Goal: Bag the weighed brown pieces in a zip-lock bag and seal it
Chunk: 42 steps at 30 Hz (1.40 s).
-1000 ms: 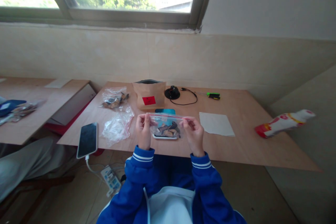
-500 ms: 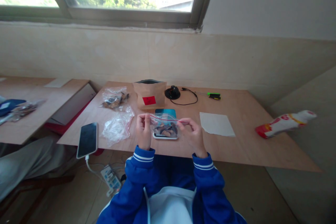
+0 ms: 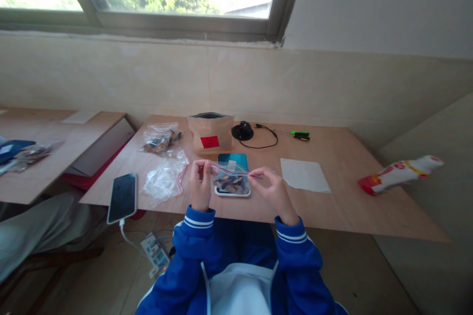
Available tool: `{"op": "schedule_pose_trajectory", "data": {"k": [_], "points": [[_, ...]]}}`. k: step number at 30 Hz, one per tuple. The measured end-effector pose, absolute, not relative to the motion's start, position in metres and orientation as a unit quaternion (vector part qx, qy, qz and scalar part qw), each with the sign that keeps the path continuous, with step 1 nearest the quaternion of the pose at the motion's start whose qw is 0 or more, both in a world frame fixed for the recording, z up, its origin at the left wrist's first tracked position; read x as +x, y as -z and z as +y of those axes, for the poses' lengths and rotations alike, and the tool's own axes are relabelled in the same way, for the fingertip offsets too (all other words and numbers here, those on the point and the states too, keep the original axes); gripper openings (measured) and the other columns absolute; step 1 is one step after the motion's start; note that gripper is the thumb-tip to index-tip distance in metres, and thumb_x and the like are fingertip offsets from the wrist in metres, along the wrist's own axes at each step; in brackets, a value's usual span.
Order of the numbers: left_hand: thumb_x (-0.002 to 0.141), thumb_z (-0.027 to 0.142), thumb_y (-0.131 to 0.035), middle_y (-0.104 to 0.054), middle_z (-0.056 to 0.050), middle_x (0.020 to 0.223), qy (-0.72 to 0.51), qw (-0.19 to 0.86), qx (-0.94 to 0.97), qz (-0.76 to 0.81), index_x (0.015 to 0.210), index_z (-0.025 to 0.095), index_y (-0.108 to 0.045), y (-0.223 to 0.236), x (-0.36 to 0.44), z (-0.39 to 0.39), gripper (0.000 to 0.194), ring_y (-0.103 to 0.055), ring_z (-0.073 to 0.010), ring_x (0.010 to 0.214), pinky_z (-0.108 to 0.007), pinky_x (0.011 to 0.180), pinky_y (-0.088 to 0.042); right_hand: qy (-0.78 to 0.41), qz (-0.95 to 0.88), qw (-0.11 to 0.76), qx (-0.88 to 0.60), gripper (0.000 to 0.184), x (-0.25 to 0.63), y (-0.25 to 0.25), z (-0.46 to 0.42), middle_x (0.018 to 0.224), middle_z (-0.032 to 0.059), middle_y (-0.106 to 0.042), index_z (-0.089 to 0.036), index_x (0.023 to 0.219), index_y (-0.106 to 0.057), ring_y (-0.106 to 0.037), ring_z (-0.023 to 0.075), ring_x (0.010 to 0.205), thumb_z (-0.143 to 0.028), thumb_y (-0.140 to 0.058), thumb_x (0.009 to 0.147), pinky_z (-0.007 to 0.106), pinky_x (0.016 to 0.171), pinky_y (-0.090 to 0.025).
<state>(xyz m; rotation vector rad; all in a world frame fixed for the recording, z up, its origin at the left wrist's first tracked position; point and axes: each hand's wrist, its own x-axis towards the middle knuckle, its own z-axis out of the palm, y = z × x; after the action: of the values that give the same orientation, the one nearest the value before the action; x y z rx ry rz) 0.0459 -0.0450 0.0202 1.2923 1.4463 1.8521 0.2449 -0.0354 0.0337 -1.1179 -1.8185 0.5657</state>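
A clear zip bag with a red seal strip hangs between my two hands, with brown dried pieces lying in its bottom. My left hand pinches the left end of the strip. At the right end, the thumb and fingertips of my right hand are closed on the strip. Under and behind the bag lies a small scale with a blue top and a white edge, partly hidden by the bag. Just beyond it a brown paper pouch with a red label stands upright, its mouth open.
Left on the table are filled zip bags, a pile of clear bags and a phone on a cable, overhanging the edge. A black round stand, screwdrivers, white paper and a bottle lie behind and right.
My right hand has turned and shifted slightly, its fingertips now a little lower and further left on the seal strip. My left hand has moved slightly left. The bag stays held.
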Motion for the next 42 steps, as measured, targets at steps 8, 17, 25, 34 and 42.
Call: {"op": "schedule_pose_trajectory", "data": {"k": [8,17,25,34,42], "points": [[0.090,0.051,-0.052,-0.060,0.001,0.066,-0.655,0.218,0.485,0.536,0.081,0.019,-0.054,-0.021,0.046,-0.048,0.033,-0.060,-0.0124,0.062,-0.023,0.061,-0.047,-0.176,-0.771,0.430,-0.435,0.005,0.244,-0.036,-0.035,0.080,0.0019,-0.072,-0.022,0.079,-0.065,-0.065,0.0204,0.078,-0.023,-0.065,0.084,0.036,0.077,-0.045],[0.090,0.049,-0.052,-0.059,0.001,0.069,-0.657,0.210,0.489,0.534,0.083,0.019,-0.055,-0.021,0.048,-0.047,0.031,-0.058,-0.0116,0.063,-0.022,0.061,-0.046,-0.170,-0.790,0.406,-0.426,0.007,0.239,-0.038,-0.033,0.082,0.0023,-0.071,-0.021,0.080,-0.063,-0.066,0.0205,0.081,-0.024,-0.061,0.086,0.036,0.079,-0.043],[0.087,0.050,-0.057,-0.061,0.001,0.072,-0.655,0.236,0.486,0.528,0.083,0.019,-0.059,-0.019,0.047,-0.050,0.031,-0.060,-0.0118,0.064,-0.022,0.062,-0.047,-0.204,-0.777,0.423,-0.418,0.011,0.227,-0.035,-0.033,0.083,0.0028,-0.073,-0.022,0.083,-0.065,-0.067,0.0213,0.081,-0.032,-0.063,0.087,0.035,0.077,-0.044],[0.090,0.043,-0.056,-0.063,-0.001,0.072,-0.647,0.165,0.515,0.537,0.083,0.020,-0.059,-0.025,0.048,-0.052,0.024,-0.061,-0.0133,0.066,-0.023,0.063,-0.048,-0.205,-0.760,0.436,-0.435,0.013,0.227,-0.030,-0.030,0.080,0.0031,-0.072,-0.022,0.079,-0.064,-0.066,0.0206,0.076,-0.029,-0.061,0.088,0.034,0.073,-0.044],[0.086,0.039,-0.062,-0.066,-0.002,0.080,-0.616,0.227,0.566,0.498,0.087,0.021,-0.064,-0.023,0.044,-0.055,0.019,-0.062,-0.0147,0.073,-0.024,0.069,-0.049,-0.142,-0.748,0.452,-0.464,0.014,0.231,-0.034,-0.033,0.077,0.0028,-0.069,-0.022,0.075,-0.061,-0.063,0.0214,0.076,-0.016,-0.057,0.087,0.035,0.074,-0.040]]}}
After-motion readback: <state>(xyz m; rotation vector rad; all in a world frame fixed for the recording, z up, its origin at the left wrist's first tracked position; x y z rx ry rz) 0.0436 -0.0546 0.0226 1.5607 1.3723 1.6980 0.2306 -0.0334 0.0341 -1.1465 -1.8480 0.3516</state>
